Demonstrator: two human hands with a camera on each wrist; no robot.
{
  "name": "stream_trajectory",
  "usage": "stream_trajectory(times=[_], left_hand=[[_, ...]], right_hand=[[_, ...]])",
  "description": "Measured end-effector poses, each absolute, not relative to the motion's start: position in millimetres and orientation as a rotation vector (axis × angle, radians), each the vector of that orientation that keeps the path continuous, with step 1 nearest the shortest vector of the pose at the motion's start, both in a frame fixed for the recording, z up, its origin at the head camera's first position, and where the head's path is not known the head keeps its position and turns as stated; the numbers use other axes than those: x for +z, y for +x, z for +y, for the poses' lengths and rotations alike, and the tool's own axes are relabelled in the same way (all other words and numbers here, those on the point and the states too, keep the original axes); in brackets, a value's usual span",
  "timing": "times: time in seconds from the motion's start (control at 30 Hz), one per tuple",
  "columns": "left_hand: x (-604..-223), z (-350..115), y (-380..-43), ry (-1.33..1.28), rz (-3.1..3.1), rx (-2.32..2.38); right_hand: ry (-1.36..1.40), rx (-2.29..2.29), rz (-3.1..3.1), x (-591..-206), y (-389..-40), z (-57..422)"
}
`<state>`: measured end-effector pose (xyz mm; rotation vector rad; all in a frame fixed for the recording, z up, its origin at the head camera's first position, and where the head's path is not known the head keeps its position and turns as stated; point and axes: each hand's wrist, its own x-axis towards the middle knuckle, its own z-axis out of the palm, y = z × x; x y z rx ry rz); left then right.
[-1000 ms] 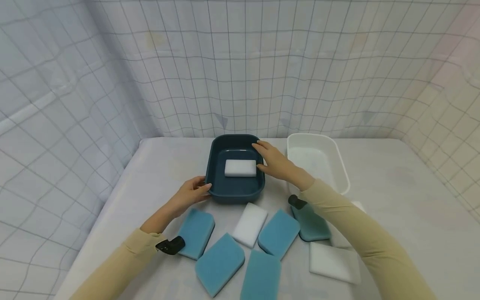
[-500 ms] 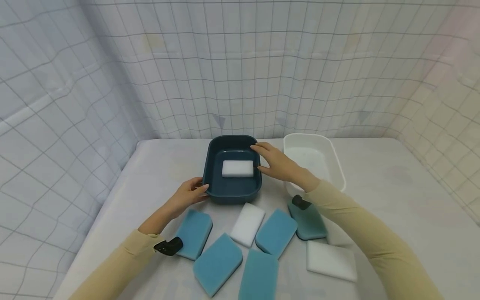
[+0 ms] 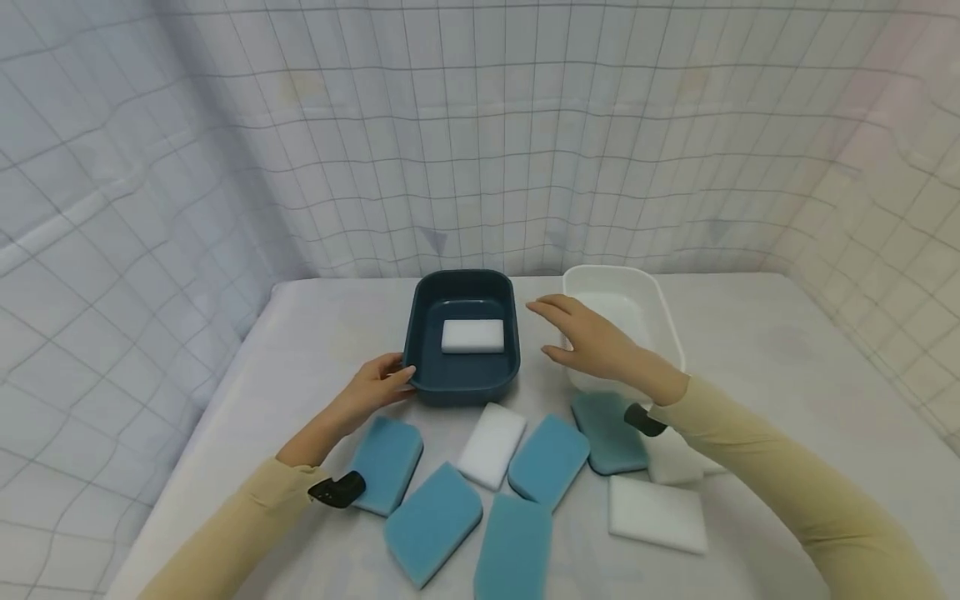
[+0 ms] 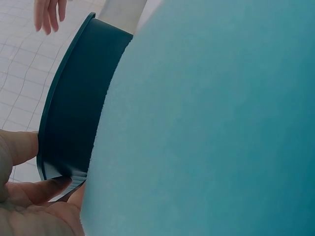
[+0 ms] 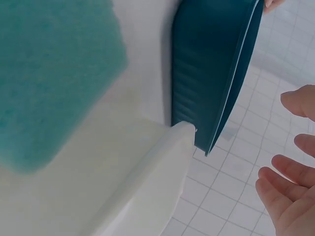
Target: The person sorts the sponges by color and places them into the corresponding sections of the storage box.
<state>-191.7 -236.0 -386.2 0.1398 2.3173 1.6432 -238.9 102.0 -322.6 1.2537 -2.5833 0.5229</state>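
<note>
A dark teal plastic tub (image 3: 463,387) stands on the white-covered table with a white sponge block (image 3: 472,336) lying flat in it. My left hand (image 3: 373,387) grips the tub's near left corner. In the left wrist view the thumb (image 4: 22,146) lies at the rim and the fingers are against the outer wall. My right hand (image 3: 596,340) hovers apart from the tub's right side with nothing in it, fingers spread and slightly bent. It overlaps the left edge of a white tub (image 3: 633,304) in the head view.
Several blue sponges (image 3: 433,523) lie across the near part of the table (image 3: 330,321), one greener sponge (image 3: 611,433) just in front of the white tub. White sponge blocks (image 3: 492,446) lie among them. A grid-patterned white curtain (image 3: 480,133) hangs behind and at both sides.
My right hand has let go of the dark tub's right rim and moved away to the right. The left hand stays at its corner; the tub barely shifts in view.
</note>
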Motion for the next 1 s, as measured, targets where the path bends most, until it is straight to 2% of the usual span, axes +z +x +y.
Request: stream_trajectory(times=[1.0], left_hand=[[-385,-238,-188,0.172,2.328,1.62]], right_hand=[[1.114,0.456,-2.707,-318,-195,147]])
